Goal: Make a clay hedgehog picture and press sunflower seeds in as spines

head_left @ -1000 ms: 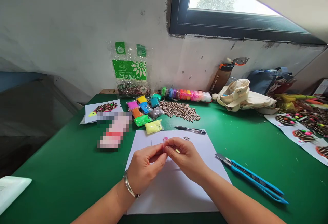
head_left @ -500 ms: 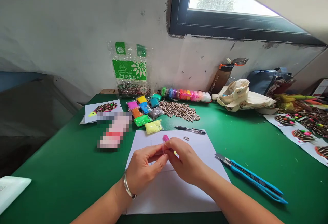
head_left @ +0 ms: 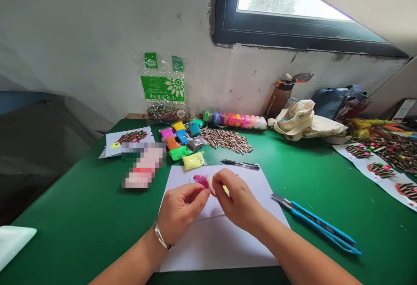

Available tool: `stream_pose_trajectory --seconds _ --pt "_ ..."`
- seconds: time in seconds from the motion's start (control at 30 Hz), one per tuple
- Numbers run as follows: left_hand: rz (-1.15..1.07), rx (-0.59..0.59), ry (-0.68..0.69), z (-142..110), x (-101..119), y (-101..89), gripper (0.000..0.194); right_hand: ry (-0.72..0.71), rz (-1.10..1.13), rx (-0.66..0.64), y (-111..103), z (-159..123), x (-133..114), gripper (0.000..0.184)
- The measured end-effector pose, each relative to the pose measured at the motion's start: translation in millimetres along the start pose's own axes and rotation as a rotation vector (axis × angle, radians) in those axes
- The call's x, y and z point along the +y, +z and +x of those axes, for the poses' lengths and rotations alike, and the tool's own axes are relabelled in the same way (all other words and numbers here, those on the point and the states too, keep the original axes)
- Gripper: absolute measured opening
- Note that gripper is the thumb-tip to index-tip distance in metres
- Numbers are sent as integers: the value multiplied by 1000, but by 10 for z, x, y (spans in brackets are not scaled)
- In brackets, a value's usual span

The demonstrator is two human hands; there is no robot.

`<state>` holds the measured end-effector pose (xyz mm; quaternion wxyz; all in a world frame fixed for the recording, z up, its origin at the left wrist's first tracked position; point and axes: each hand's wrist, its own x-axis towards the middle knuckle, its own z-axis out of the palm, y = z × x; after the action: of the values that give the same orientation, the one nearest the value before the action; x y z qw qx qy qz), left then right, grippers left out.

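Note:
My left hand (head_left: 182, 207), with a silver bracelet at the wrist, pinches the edge of a small clear packet of magenta clay (head_left: 201, 180). My right hand (head_left: 239, 196) has thumb and forefinger closed on the other side of the plastic. The packet is tilted in the air over white paper (head_left: 234, 246), partly hidden by the fingers. Behind my right fingers a bit of yellow (head_left: 225, 189) shows on the sheet. A black pen (head_left: 240, 164) rests across the paper's far edge.
Coloured clay packets (head_left: 194, 160) and a pile of sunflower seeds (head_left: 228, 139) lie beyond the paper. A blue utility knife (head_left: 321, 224), blade out, lies at the right. Seed-decorated pictures (head_left: 379, 170) are at far right. A bottle (head_left: 278, 96) and cloth bag (head_left: 296, 120) stand by the wall.
The magenta clay packet has tipped to the left, and more of it shows. My hands have drawn slightly apart, with clear plastic stretched between the fingers.

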<state>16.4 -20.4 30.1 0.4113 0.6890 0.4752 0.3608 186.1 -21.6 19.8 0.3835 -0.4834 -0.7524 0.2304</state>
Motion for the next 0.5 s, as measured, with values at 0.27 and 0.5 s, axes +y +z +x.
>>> stream_pose_trajectory --seconds 0.27,0.5 --pt "19 -68 27 6 -44 3 35 -91 15 -68 70 -22 -38 19" --pt "132 -12 77 6 -26 3 34 12 -44 -32 95 -25 -9 20"
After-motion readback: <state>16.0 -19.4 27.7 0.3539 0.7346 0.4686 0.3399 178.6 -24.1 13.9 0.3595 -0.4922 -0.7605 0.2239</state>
